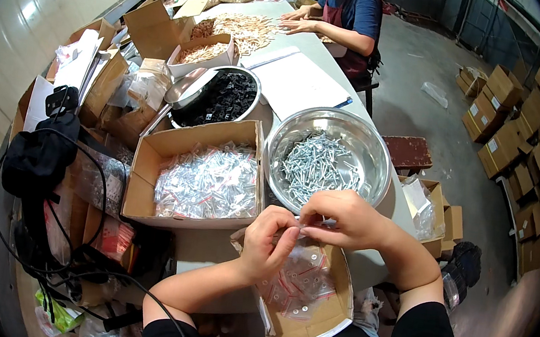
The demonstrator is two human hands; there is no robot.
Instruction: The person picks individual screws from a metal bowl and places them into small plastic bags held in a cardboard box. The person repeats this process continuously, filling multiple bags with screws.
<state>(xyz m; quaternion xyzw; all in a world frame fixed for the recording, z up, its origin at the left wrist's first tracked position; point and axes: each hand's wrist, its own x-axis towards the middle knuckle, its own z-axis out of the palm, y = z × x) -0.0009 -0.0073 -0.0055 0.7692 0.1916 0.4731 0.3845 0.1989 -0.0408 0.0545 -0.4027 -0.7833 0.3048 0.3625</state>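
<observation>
Left hand point(269, 241), thumb and fingertips together, pinches a small pale piece point(301, 227), its long axis and direction too hidden to tell, above the far end of a cardboard tray point(295, 333) of clear bags point(297, 279), the right hand point(339, 217) clamping it too, near a steel bowl point(378, 163).
</observation>
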